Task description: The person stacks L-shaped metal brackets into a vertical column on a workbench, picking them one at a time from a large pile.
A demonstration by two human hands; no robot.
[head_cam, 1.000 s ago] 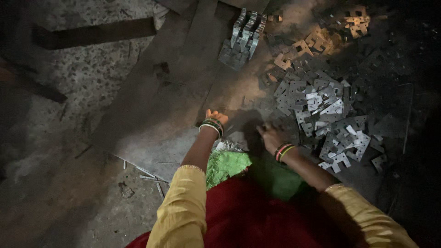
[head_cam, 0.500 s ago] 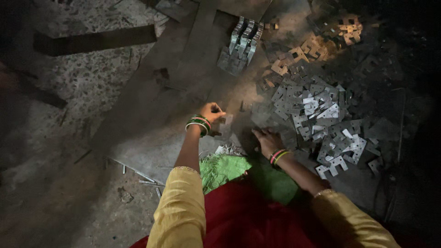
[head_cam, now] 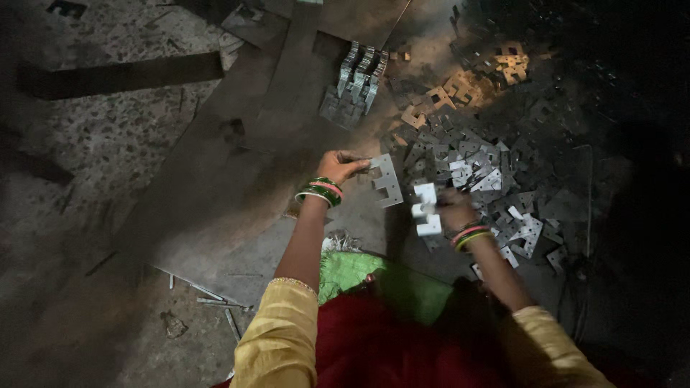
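The left hand (head_cam: 338, 165) is pinching one notched grey metal plate (head_cam: 386, 179) in its grip. The right hand (head_cam: 451, 210) is clamping two or three pale plates (head_cam: 427, 210). Beyond them a loose heap of plates (head_cam: 489, 172) is lying on the floor (head_cam: 108, 144), with one upright stacked bundle (head_cam: 357, 82) farther off.

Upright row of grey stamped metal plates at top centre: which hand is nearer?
Left. The left hand sits just below the row of plates; the right hand lies lower and further right.

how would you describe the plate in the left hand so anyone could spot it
Start at the big scatter of grey metal pieces on the floor, then look to its left edge. There the left hand holds one flat notched plate lifted clear of the heap, alone against the dark sheet.
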